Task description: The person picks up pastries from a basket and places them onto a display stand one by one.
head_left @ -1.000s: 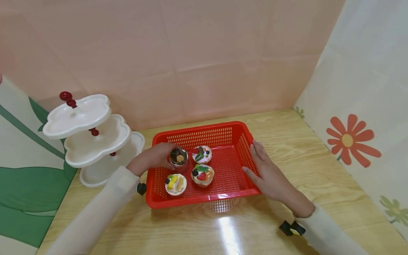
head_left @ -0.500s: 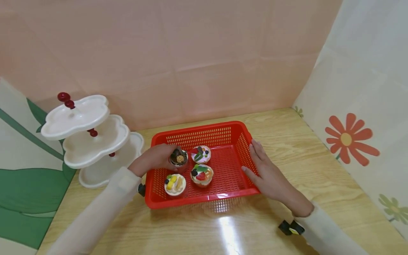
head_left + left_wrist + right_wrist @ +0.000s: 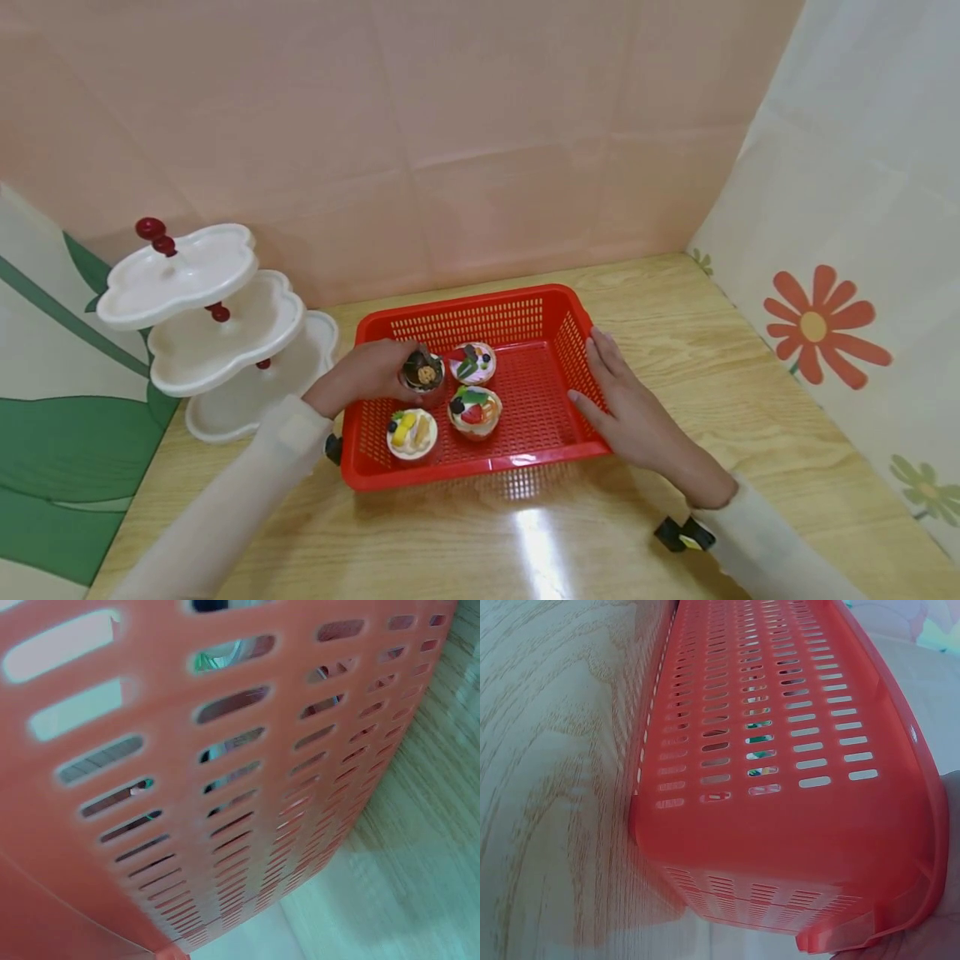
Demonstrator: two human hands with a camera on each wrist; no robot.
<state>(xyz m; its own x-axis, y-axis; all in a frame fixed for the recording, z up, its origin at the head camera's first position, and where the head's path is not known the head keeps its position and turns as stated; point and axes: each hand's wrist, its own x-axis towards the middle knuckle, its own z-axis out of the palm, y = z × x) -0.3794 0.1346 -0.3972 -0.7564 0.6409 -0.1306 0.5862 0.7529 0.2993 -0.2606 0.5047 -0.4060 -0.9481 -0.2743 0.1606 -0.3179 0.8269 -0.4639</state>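
In the head view a red plastic basket (image 3: 525, 460) stands on the table. My left hand (image 3: 372, 369) reaches in over its left end and grips a chocolate-topped cupcake (image 3: 423, 372). Beside that cupcake stand one with cream and small fruit (image 3: 473, 364), one topped with strawberry (image 3: 476, 412) and one with yellow fruit (image 3: 412, 434). My right hand (image 3: 637, 412) holds the basket's right end, its thumb over the inner side and its fingers along the outside. The right wrist view shows this hand (image 3: 934, 930) at the rim. The left hand is hidden in its own wrist view.
A white three-tier stand (image 3: 225, 329) with red knobs stands at the left, near the basket. The wooden table (image 3: 660, 308) meets a pink backdrop (image 3: 480, 167) behind and a flower-printed sheet (image 3: 862, 208) at the right. Black wrist devices (image 3: 684, 535) sit at both cuffs.
The chocolate cupcake has shifted very slightly within the left hand's hold. The right hand stays at the basket's right end, and the other cupcakes stand where they were.
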